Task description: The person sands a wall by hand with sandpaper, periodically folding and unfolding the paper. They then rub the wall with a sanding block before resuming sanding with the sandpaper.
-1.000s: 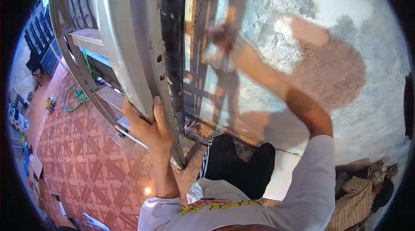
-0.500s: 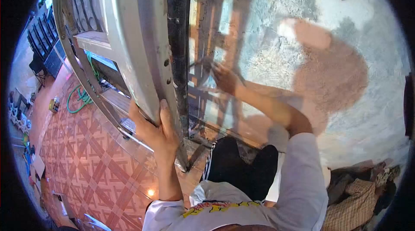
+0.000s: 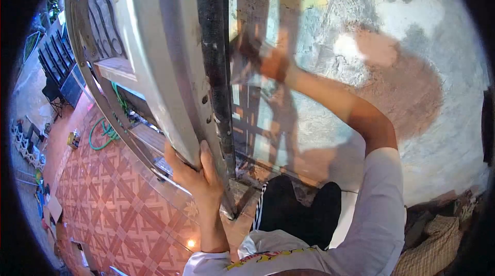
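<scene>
My left hand (image 3: 201,178) grips the lower edge of a pale metal frame (image 3: 160,64), thumb on one side and fingers on the other. Right of that frame stands a dark upright post (image 3: 216,59). Beyond the post, my right hand (image 3: 272,63) is raised close to the patchy wall (image 3: 330,54). Its fingers are closed around something dark, blurred by motion and too unclear to name. Shadows of bars and of my arm fall on the wall.
Patterned red tiles (image 3: 113,193) cover the floor at the left. A green hose (image 3: 98,139) and a small can (image 3: 73,139) lie farther off. Dark stacked chairs (image 3: 55,59) stand at the far left. Brown checked cloth (image 3: 435,245) lies at the lower right.
My right hand has moved up along the wall beside the post. My left hand still grips the frame, which appears slightly lower and farther right in view.
</scene>
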Motion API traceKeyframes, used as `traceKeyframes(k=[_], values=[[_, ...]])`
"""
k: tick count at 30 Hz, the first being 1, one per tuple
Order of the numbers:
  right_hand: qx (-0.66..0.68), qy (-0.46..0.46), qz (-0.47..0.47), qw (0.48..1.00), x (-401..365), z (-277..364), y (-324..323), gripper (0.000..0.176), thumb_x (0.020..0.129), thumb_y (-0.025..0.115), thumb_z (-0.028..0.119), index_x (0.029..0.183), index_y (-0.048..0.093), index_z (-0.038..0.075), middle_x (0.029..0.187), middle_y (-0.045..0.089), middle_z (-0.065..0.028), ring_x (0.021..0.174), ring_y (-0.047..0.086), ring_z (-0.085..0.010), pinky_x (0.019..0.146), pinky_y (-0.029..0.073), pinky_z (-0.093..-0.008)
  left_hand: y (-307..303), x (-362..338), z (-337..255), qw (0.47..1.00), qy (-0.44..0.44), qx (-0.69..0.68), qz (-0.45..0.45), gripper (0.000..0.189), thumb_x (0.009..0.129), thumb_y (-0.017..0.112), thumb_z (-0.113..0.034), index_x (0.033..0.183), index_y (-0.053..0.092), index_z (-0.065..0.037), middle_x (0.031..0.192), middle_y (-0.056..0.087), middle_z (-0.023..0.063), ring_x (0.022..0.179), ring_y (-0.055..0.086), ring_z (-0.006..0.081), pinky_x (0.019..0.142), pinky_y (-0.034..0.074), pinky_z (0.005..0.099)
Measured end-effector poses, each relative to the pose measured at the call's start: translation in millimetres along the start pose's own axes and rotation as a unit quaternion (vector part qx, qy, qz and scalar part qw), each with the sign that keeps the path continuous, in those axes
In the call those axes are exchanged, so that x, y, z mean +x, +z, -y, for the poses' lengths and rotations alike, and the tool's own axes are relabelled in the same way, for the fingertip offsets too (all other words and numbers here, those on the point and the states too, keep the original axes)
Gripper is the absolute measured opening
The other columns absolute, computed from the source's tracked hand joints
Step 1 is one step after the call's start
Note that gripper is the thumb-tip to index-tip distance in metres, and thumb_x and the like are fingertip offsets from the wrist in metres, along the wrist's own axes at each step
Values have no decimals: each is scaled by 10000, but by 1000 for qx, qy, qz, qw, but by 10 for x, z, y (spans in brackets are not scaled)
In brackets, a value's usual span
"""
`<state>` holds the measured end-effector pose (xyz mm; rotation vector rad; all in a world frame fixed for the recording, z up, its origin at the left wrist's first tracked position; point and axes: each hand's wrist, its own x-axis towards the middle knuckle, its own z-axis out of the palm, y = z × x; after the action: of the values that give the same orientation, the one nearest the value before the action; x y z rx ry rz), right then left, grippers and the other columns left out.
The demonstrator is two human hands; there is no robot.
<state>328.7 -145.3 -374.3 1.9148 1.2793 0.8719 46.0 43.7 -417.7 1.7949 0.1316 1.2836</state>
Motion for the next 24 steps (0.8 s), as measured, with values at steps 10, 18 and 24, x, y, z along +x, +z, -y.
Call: traceKeyframes(k=[10, 18, 24], values=[[-122, -52, 259, 957, -93, 202, -315, 347, 868, 600, 280, 1207, 634, 215, 1348, 561, 39, 1411, 302, -214, 1194, 33, -511, -1, 11, -194, 999, -36, 31, 5, 352, 965, 534, -127, 1262, 418, 21, 1117, 565, 137, 999, 541, 202, 857, 451, 334], [-97, 170, 131, 972, -66, -47, -696, 450, 885, 554, 298, 1304, 554, 136, 1434, 473, -30, 1419, 283, -240, 1205, 39, -506, 0, -7, -160, 999, -44, 31, -2, 347, 969, 535, -120, 1264, 420, 23, 1096, 571, 141, 982, 543, 180, 842, 450, 298], [-36, -47, 265, 962, -387, 282, -640, 411, 873, 587, 233, 1283, 585, 194, 1467, 439, -7, 1416, 299, -220, 1201, 150, -496, 5, 9, -167, 1000, -27, -11, -1, 384, 958, 568, -133, 1274, 423, 30, 1109, 576, 139, 946, 565, 197, 834, 461, 304]])
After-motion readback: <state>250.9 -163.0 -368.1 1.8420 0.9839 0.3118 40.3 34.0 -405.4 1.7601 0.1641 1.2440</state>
